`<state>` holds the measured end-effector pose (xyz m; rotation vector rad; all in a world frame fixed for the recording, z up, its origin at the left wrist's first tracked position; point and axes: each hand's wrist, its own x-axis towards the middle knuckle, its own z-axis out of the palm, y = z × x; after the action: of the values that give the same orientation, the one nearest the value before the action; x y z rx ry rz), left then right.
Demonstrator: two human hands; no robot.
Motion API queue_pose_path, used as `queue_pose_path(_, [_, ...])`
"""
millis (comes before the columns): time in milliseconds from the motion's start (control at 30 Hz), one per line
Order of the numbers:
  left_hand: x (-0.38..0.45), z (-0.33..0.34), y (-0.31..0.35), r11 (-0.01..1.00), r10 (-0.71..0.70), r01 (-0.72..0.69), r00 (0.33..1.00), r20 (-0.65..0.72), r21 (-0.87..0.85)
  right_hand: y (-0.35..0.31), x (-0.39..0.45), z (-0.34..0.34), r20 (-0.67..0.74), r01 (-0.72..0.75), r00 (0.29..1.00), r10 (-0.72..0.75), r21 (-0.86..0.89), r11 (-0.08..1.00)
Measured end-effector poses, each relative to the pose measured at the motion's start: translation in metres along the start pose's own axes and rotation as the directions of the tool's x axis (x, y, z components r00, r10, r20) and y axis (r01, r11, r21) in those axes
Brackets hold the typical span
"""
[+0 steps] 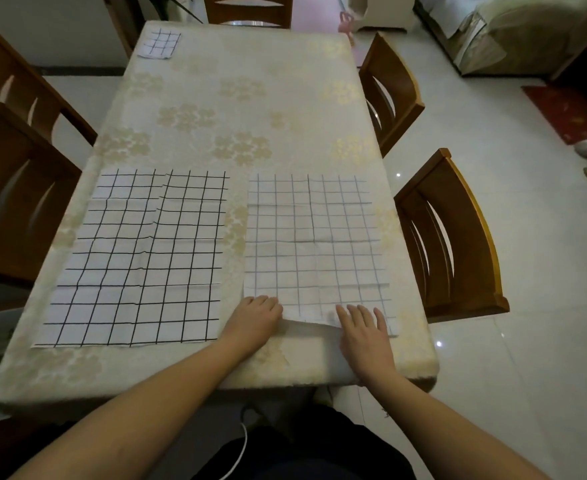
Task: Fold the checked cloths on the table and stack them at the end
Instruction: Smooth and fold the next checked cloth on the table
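Two checked cloths lie spread flat on the table (236,98). The left cloth (139,258) has bold black lines. The right cloth (314,244) has faint grey lines, and its near edge is lifted slightly off the table. My left hand (255,318) grips that cloth's near left corner, fingers curled over the edge. My right hand (364,327) lies on the near right part of the same cloth with fingers spread; I cannot tell whether the thumb is under the edge. A small folded checked cloth (160,43) sits at the far left corner of the table.
A cream floral tablecloth covers the table. Wooden chairs stand around it: two on the right (458,237), (389,91), two on the left (18,188), one at the far end (250,12). Shiny tiled floor lies to the right.
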<state>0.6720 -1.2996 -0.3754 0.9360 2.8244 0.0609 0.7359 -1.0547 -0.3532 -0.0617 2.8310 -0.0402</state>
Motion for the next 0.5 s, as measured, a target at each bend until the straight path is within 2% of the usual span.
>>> queue_pose_path(133, [-0.009, -0.020, -0.017, 0.981, -0.038, -0.015, 0.963, -0.266, -0.195, 0.013, -0.002, -0.023, -0.043, -0.115, 0.992, 0.119, 0.079, 0.990])
queue_pose_path(333, [-0.027, -0.049, -0.047, 0.946, -0.105, -0.004, 0.942, -0.318, -0.324, 0.033, -0.006, -0.049, -0.126, -0.077, 0.988, 0.084, 0.060, 0.995])
queue_pose_path(500, [-0.026, -0.080, -0.064, 0.901, -0.180, 0.031, 0.934, -0.309, -0.434, 0.027, -0.004, -0.081, -0.282, -0.036, 0.957, 0.075, 0.139, 0.990])
